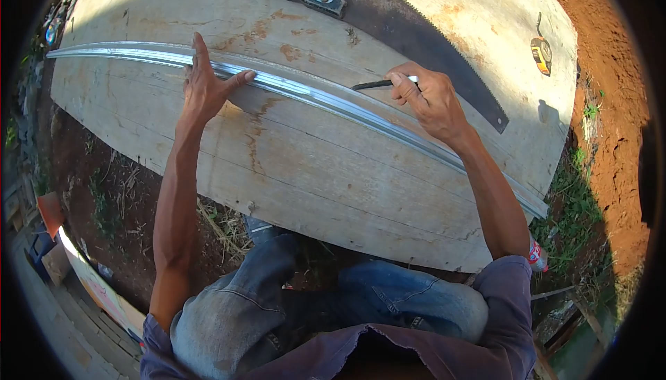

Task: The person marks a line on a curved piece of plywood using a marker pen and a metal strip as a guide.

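Observation:
A long shiny metal channel [305,91] lies across the wooden board [333,172], from the far left to the lower right. My left hand [207,82] rests on the channel left of its middle, thumb and index finger spread along it. In my right hand [431,99] a slim black pen [374,84] with a white end is pinched between thumb and fingers. Its tip points left, right at the channel's far edge. Beyond my right hand lies a handsaw [423,40] with a black handle, its toothed edge facing up and right.
A yellow and black tape measure [541,55] sits near the board's right side. Past the right edge are grass and reddish soil [607,68]. A plastic bottle [537,255] stands beside my right elbow. My jeans-clad legs [243,311] are under the board's near edge.

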Tool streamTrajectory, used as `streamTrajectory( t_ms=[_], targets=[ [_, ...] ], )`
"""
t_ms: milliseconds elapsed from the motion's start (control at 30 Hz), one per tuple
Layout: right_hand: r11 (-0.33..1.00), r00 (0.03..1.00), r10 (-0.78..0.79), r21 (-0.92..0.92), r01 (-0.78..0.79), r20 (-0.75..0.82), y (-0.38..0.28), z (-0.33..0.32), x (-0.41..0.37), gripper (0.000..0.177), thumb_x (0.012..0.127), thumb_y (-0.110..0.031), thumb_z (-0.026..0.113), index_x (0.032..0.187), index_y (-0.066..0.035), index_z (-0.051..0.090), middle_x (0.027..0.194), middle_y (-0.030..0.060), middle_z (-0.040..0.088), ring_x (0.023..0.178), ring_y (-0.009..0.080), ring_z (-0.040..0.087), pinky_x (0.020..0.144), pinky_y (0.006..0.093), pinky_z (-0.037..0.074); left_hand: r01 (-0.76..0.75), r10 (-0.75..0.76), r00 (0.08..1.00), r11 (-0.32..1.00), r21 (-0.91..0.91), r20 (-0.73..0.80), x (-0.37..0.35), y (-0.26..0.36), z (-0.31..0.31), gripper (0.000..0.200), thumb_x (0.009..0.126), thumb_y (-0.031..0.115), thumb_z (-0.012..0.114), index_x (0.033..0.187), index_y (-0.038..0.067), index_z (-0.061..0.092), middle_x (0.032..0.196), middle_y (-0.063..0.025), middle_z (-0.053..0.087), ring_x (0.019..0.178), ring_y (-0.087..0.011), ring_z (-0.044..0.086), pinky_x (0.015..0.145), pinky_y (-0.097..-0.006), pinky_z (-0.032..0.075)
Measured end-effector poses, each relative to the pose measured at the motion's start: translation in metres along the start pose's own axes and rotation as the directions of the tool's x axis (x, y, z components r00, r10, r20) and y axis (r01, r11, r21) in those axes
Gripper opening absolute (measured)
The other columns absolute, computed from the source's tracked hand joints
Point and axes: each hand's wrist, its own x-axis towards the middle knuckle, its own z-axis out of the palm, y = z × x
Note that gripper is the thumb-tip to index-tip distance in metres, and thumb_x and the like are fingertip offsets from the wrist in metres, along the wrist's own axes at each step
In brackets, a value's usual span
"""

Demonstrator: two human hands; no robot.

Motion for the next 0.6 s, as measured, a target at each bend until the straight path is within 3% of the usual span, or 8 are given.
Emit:
streamTrajectory(
  t_ms=[100, 167, 333, 533, 600],
  targets=[
    [0.994, 0.994, 0.11, -0.018, -0.11, 0.005, 0.012, -0.038, -0.039, 0.039, 0.098, -0.037, 0.05, 0.096, -0.002, 0.066, 0.068, 0.0066, 0.062, 0.062, 0.0172, 0.06, 0.06, 0.0325, 0.049, -0.021, 0.021, 1.0, 1.0, -0.021, -0.004, 0.001, 0.004, -0.001, 0.137, 0.06, 0.072, 0.073, 0.149, -0.002, 0.001, 0.149, -0.035, 0.019, 0.138, -0.0467, 0.024, 0.111, -0.0503, 0.028],
    [0.982, 0.982, 0.186, -0.038, -0.187, -0.033, 0.02, -0.066, -0.071, 0.039, 0.098, -0.038, 0.05, 0.096, -0.002, 0.066, 0.068, 0.0068, 0.062, 0.064, 0.017, 0.06, 0.062, 0.0322, 0.05, -0.018, 0.021, 0.999, 0.998, -0.064, 0.037, 0.002, 0.002, -0.001, 0.135, 0.062, 0.071, 0.073, 0.149, -0.003, 0.001, 0.149, -0.0362, 0.017, 0.139, -0.0464, 0.022, 0.112, -0.0509, 0.027],
    [0.91, 0.908, 0.411, -0.017, -0.414, -0.084, 0.054, -0.135, -0.15, 0.037, 0.098, -0.036, 0.052, 0.096, -0.002, 0.064, 0.072, 0.0069, 0.061, 0.071, 0.0154, 0.061, 0.067, 0.0295, 0.05, -0.07, 0.07, 0.997, 0.997, 0.022, 0.015, 0.004, -0.009, 0.002, 0.126, 0.069, 0.067, 0.07, 0.149, -0.002, 0.002, 0.15, -0.0327, 0.017, 0.141, -0.0449, 0.018, 0.115, -0.0482, 0.022],
    [0.842, 0.833, 0.538, 0.026, -0.539, -0.128, 0.092, -0.21, -0.231, 0.039, 0.099, -0.037, 0.049, 0.097, 0.0, 0.063, 0.073, 0.0038, 0.059, 0.07, 0.0136, 0.057, 0.068, 0.0282, 0.048, -0.107, 0.107, 0.994, 0.994, 0.003, 0.025, 0.009, -0.021, 0.005, 0.123, 0.073, 0.066, 0.068, 0.149, -0.002, 0.0, 0.153, -0.0305, 0.011, 0.143, -0.0408, 0.013, 0.115, -0.0467, 0.019],
    [0.801, 0.789, 0.595, 0.04, -0.597, -0.153, 0.102, -0.231, -0.256, 0.038, 0.099, -0.036, 0.049, 0.099, -0.001, 0.062, 0.074, 0.0028, 0.059, 0.07, 0.0124, 0.056, 0.068, 0.027, 0.048, -0.046, 0.045, 0.998, 0.999, 0.021, 0.049, 0.007, -0.014, 0.002, 0.123, 0.073, 0.068, 0.066, 0.149, -0.002, 0.0, 0.154, -0.0291, 0.008, 0.144, -0.04, 0.011, 0.116, -0.0469, 0.017]
  ],
)
